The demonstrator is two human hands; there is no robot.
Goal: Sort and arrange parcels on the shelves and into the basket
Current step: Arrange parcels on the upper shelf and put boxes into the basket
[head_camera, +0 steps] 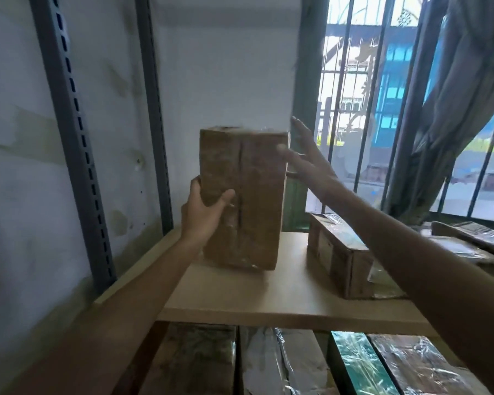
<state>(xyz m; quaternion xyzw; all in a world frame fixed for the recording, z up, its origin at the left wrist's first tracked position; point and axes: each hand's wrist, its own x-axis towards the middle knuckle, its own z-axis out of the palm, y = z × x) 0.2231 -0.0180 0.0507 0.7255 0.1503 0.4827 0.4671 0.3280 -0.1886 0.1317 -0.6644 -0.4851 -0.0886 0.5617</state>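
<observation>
Tall brown cardboard parcel (241,195) stood upright on pale wooden shelf board (283,292), L hand (203,215) grip clamped on parcel's left edge, R hand (308,163) grip apart, fingers straight, by parcel's upper right.

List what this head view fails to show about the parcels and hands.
Head view:
- Left hand: fingers hidden behind the upright parcel.
- Right hand: motion-blurred; contact with that parcel unclear.
- Lower-shelf parcels: cut off by the bottom edge and shelf board.
- Flat parcel: partly covered by the right forearm.
- Basket: not in view.
</observation>
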